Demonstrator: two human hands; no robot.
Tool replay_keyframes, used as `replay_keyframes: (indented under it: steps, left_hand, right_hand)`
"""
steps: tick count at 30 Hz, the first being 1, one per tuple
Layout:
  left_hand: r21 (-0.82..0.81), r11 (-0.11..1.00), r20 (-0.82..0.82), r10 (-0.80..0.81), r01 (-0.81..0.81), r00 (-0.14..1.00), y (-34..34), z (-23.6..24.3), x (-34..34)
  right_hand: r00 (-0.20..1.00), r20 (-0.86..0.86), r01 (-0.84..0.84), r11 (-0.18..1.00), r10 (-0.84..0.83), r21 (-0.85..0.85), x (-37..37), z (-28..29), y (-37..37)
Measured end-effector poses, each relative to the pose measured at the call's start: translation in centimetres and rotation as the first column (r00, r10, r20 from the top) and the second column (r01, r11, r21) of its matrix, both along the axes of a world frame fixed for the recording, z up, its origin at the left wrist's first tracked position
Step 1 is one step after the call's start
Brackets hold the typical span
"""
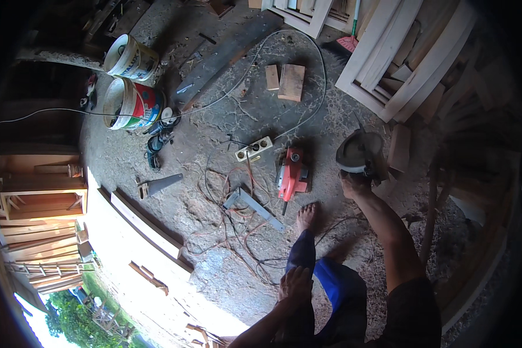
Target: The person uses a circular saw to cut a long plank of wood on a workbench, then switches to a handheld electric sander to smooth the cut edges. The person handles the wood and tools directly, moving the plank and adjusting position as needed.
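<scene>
My right hand reaches out to the right and is closed around the near end of a circular saw with a round grey guard. The saw is slightly blurred, and whether it touches the floor I cannot tell. My left hand lies on my bent knee with nothing in it. A red electric planer rests on the floor ahead of my bare foot. Left of it lies a metal carpenter's square on tangled cords. A white power strip sits just beyond, with plugs in it.
Two buckets stand at the far left, with an angle grinder beside them. Nearer lies a handsaw. Wood blocks and a long dark board lie farther off. Pale wooden frames lean at the upper right.
</scene>
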State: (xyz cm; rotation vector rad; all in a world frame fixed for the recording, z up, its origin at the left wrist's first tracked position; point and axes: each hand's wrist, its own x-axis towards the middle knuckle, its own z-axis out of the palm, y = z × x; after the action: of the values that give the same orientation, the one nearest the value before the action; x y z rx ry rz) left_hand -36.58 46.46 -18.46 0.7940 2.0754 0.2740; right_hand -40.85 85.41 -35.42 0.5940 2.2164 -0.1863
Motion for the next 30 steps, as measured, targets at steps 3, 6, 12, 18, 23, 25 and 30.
replay_keyframes:
  steps: [3, 6, 12, 18, 23, 25, 30]
  left_hand:
    - [-0.068, 0.998, 0.025, 0.000, 0.001, 1.000, 0.2, -0.1, -1.1]
    - [0.013, 0.996, -0.011, 0.085, -0.085, 0.996, 0.6, -0.1, -2.1]
    - [0.068, 0.985, -0.031, 0.163, -0.161, 0.986, 1.1, 0.0, -2.8]
    - [0.062, 0.980, -0.013, 0.192, -0.191, 0.981, -0.1, -1.5, -1.6]
    - [-0.012, 0.956, 0.007, 0.294, -0.294, 0.956, -0.3, -3.4, 0.0]
    - [-0.016, 0.955, 0.000, 0.295, -0.295, 0.956, -0.4, -3.7, 0.2]
    - [-0.007, 0.952, -0.021, 0.307, -0.307, 0.951, -0.3, -3.6, 0.0]
  right_hand:
    - [0.997, 0.077, -0.007, 0.999, 0.004, 0.038, -1.5, -2.0, 0.5]
    - [0.993, 0.115, -0.007, 1.000, 0.005, 0.022, -2.9, -3.8, 1.4]
    - [0.991, -0.137, 0.044, 0.972, -0.012, 0.229, 0.0, -10.2, -0.5]
    - [0.984, -0.126, 0.118, 0.991, -0.125, -0.068, 4.0, -25.4, -1.3]
    - [0.999, 0.033, -0.014, 0.983, 0.020, -0.183, 7.0, -32.0, -0.9]
    - [0.996, 0.072, -0.040, 0.985, 0.053, -0.169, 7.3, -32.9, -1.2]
    - [0.982, 0.123, -0.121, 0.977, 0.144, -0.177, 6.7, -32.7, -2.1]
